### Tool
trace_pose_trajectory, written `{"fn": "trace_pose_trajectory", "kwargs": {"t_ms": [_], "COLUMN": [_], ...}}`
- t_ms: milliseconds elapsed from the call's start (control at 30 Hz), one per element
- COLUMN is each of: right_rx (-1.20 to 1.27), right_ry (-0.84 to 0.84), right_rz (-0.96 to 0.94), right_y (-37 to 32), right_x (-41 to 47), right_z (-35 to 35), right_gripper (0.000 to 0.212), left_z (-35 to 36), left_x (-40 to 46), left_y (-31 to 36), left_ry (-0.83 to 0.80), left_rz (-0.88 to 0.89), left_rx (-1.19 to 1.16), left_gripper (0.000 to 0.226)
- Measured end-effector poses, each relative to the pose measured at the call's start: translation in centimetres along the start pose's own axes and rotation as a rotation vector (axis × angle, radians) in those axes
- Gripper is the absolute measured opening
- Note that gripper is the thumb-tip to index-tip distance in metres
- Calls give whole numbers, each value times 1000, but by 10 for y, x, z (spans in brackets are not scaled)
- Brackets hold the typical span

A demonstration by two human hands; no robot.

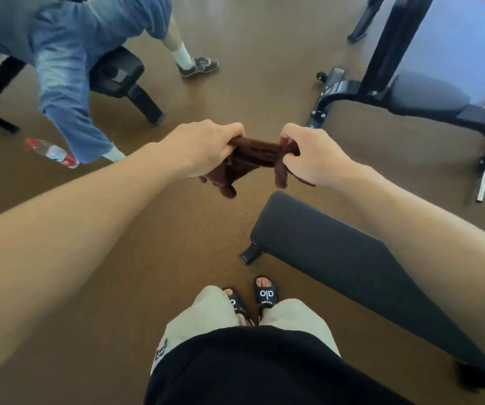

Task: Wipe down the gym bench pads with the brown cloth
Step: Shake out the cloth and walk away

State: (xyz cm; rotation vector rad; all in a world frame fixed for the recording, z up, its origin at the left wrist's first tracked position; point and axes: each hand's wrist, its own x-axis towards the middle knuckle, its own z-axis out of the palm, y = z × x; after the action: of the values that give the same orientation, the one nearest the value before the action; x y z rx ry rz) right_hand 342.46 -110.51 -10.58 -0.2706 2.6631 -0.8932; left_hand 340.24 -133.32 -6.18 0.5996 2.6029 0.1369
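Note:
The brown cloth (253, 159) is bunched and stretched between both hands, held in the air above the floor. My left hand (206, 147) grips its left end and my right hand (314, 156) grips its right end; loose folds hang below each fist. A flat black bench pad (337, 258) lies below and to the right of the cloth, running toward the lower right, partly covered by my right forearm. A second bench with a grey seat pad (428, 93) stands at the upper right on a black frame.
Another person in blue denim (69, 68) bends over a small black bench (118, 74) at the upper left. A plastic water bottle (52, 153) is near that person's leg. My feet in black slides (264, 296) stand on the brown floor.

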Motion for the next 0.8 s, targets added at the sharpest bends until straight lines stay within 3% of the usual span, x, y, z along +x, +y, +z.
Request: {"fn": "trace_pose_trajectory", "kwargs": {"t_ms": [200,467,667,800], "right_rx": [188,350,471,302], "right_ry": [24,87,137,116], "right_rz": [260,403,566,639], "right_y": [38,27,1,-13], "right_x": [23,74,148,195], "right_z": [-19,18,36,34], "right_gripper": [15,26,30,36], "left_z": [-33,-70,-122,-155], "left_x": [70,163,232,276], "left_y": [7,-32,-85,-119], "left_ry": [32,-200,-275,-253], "left_rz": [146,314,402,407], "left_rx": [35,-61,-133,-45], "left_gripper": [17,20,16,26]}}
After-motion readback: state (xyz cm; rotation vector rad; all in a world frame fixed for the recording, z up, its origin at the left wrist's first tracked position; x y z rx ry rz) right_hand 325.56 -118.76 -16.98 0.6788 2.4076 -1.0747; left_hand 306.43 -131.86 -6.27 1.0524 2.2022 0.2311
